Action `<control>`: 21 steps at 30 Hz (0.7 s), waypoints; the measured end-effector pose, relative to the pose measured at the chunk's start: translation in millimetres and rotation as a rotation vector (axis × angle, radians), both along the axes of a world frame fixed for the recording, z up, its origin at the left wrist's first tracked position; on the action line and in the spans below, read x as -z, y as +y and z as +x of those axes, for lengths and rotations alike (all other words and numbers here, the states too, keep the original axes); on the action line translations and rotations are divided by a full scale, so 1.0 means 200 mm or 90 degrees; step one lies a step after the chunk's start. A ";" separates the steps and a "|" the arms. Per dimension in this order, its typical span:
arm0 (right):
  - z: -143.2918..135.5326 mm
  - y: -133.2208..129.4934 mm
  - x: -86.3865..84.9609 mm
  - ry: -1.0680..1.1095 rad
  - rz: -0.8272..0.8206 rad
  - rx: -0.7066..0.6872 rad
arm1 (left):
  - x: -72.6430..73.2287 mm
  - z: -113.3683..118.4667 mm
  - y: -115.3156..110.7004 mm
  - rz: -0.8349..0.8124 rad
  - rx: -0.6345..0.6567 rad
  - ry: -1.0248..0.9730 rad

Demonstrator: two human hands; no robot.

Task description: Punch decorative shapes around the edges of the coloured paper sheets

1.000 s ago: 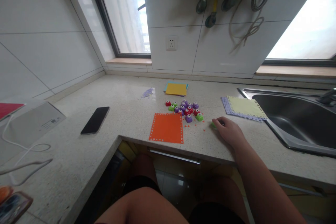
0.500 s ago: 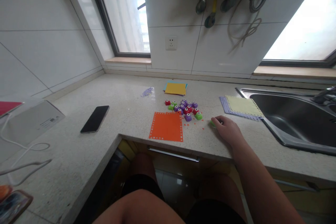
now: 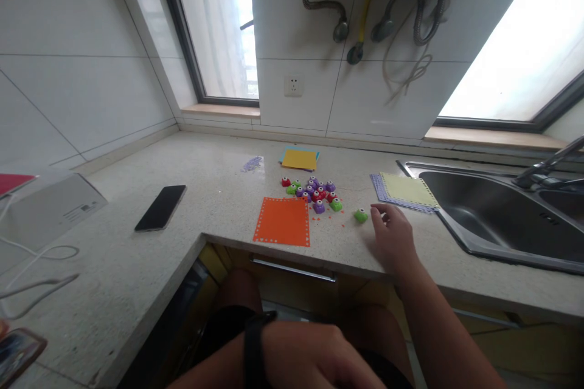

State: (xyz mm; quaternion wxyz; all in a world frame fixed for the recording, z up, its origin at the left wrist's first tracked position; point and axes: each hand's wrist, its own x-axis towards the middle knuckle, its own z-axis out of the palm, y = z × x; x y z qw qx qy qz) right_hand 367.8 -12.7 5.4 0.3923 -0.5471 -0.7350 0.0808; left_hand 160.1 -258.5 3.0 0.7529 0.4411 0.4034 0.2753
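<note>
My right hand [image 3: 393,234] rests over the counter, just right of a single green punch [image 3: 361,215] with an eye on top. Its fingers are slightly curled and apart, with nothing in them. My left hand [image 3: 314,355], with a dark band at the wrist, is low in front of my lap; its fingers are blurred and partly cut off. Several purple, red and green punches [image 3: 319,207] lie in a cluster. An orange sheet [image 3: 281,222] with small holes along its edges lies near the counter's front edge. Small orange bits lie beside it.
A yellow sheet [image 3: 298,159] tops a stack behind the cluster. Pale yellow and lilac sheets [image 3: 408,189] lie by the sink [image 3: 502,219]. Purple bits [image 3: 252,163] are at the back. A black phone [image 3: 161,208], cables and a box are at the left.
My right hand has let go of the green punch and moved slightly away to its right. My left hand has come into view at the bottom. The camera view has shifted a little.
</note>
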 end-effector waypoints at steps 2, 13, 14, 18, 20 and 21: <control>0.07 -0.16 0.00 0.024 0.057 -0.023 | 0.09 -0.15 0.05 0.011 0.032 0.069; 0.64 -0.61 0.30 -0.012 0.022 0.058 | 0.65 -0.69 -0.48 -0.048 -0.573 0.578; 0.60 -0.58 0.25 -0.019 0.036 0.058 | 0.66 -0.69 -0.50 -0.040 -0.579 0.578; 0.33 -0.40 0.04 -0.008 0.031 -0.037 | 0.69 -0.73 -0.52 -0.023 -0.587 0.577; 0.18 -0.26 -0.03 -0.002 0.027 -0.111 | 0.74 -0.76 -0.55 -0.010 -0.592 0.579; 0.11 -0.20 -0.05 -0.012 0.029 -0.143 | 0.79 -0.78 -0.57 -0.006 -0.593 0.578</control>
